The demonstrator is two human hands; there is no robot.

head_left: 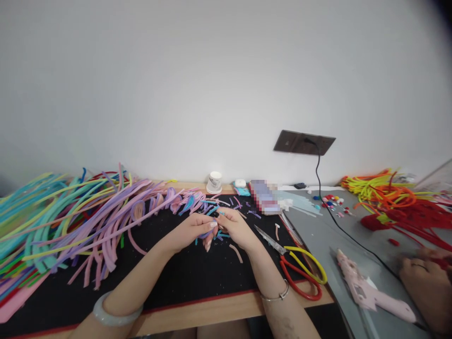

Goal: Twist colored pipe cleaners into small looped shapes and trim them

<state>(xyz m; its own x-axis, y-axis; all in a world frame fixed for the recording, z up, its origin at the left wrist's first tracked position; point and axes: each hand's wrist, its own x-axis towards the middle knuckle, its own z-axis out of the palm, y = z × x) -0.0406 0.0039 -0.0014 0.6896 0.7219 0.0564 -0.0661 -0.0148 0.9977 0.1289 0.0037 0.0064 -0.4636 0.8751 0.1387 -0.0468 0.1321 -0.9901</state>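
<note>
Over the black mat (197, 278), my left hand (196, 229) and my right hand (233, 225) meet, fingertips pinched together. Between them is a purple pipe cleaner (207, 234), mostly hidden by the fingers. Short blue pipe cleaner pieces (222, 235) show just behind and beside the fingers. A pink offcut (236, 253) lies below my right hand. Scissors (293, 263) with one yellow and one red handle rest to the right of my right wrist, blades partly open.
Long pastel pipe cleaners (88, 212) heap on the left. Along the wall stand a paper cup (214, 181) and a blurred phone (264, 197). On the grey table are a pink glue gun (370, 292), pom-poms (330, 201), a black cord (339, 223) and another person's hand (420, 278).
</note>
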